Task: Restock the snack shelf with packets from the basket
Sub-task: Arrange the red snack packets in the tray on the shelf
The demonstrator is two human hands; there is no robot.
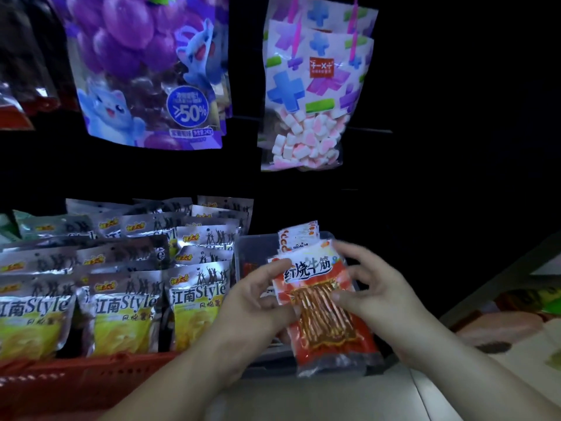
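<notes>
A red and white snack packet (326, 311) with orange strips showing through its window is held upright-tilted over a clear plastic bin (252, 247). My left hand (255, 302) grips its left edge, thumb on the front. My right hand (376, 287) pinches its right edge, with the thumb on the front window. More packets of the same red and white kind (299, 235) stand at the back of the bin.
Silver and yellow snack bags (121, 284) fill a red crate (76, 381) on the left. A purple grape bag (145, 71) and a marshmallow bag (312, 92) hang above. A pale shelf ledge (334, 396) runs below; more goods lie at the right (501, 326).
</notes>
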